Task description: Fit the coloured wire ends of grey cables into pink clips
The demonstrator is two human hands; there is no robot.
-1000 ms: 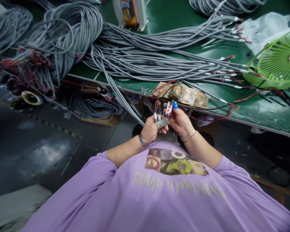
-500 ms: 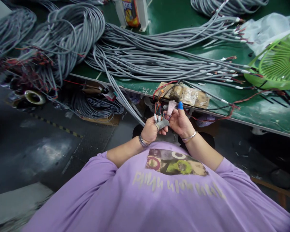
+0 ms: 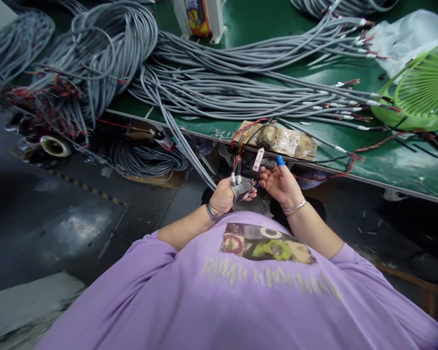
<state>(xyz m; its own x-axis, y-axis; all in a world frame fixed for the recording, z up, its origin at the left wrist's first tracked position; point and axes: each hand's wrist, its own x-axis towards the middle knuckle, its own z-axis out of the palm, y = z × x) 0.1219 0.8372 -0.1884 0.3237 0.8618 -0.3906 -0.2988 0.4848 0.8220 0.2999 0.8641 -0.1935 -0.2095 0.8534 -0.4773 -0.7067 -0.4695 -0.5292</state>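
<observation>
Left grip [image 3: 224, 194] clasps grey cables [image 3: 199, 164] in front of the worktop [image 3: 387, 167], right grip [image 3: 282, 187] unclear by pink clip [image 3: 258, 159]; cables look springy, lightish, best held behind the probably fragile coloured wires [image 3: 237, 165].

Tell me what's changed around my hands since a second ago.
Your right hand has moved rightward, away from your left hand. The pink piece now shows farther from the blue-tipped thumb; whether it's held is unclear. Your left hand still grips white-collared cable ends; the grey cables and green fan stayed put.
</observation>
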